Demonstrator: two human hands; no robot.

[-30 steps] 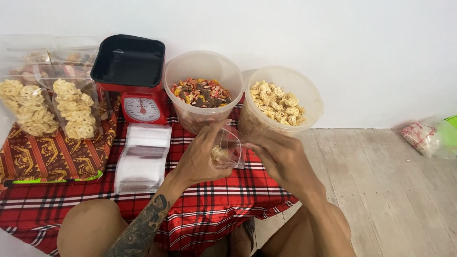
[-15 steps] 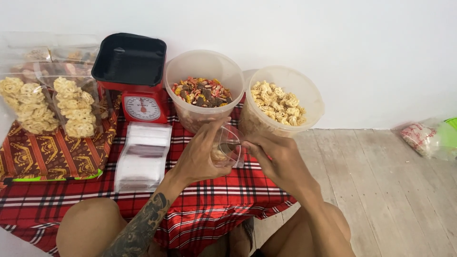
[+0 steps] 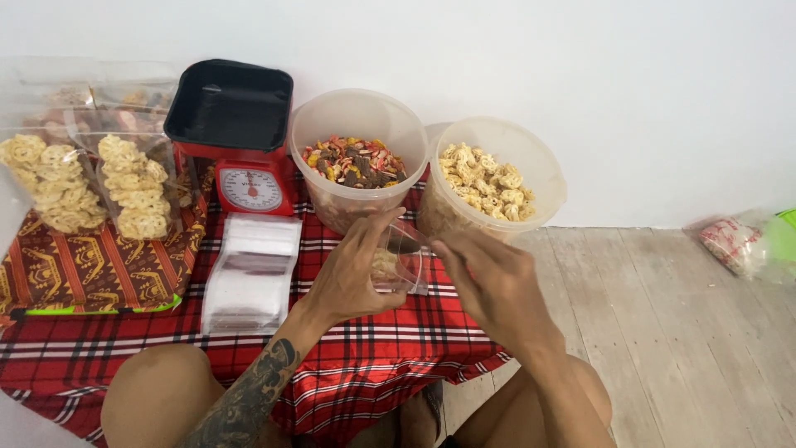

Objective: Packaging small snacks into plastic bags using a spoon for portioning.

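- One left hand (image 3: pixel 352 278) is closed around a small clear plastic bag (image 3: pixel 398 261), holding it above the red plaid cloth (image 3: pixel 365 357); a few pale snacks sit in its bottom.
- One right hand (image 3: pixel 489 278) is at the bag's open mouth, fingers loosely curled; I cannot tell whether it pinches the edge.
- Two round clear tubs stand just behind the bag: the mixed snack tub (image 3: pixel 356 158) and the pale cracker tub (image 3: pixel 489 178), side by side.
- One red kitchen scale (image 3: pixel 236 133) with a black tray stands left of the tubs.
- One stack of empty clear bags (image 3: pixel 253 274) lies before the scale.
- Two filled cracker packs (image 3: pixel 91 187) stand upright at far left.
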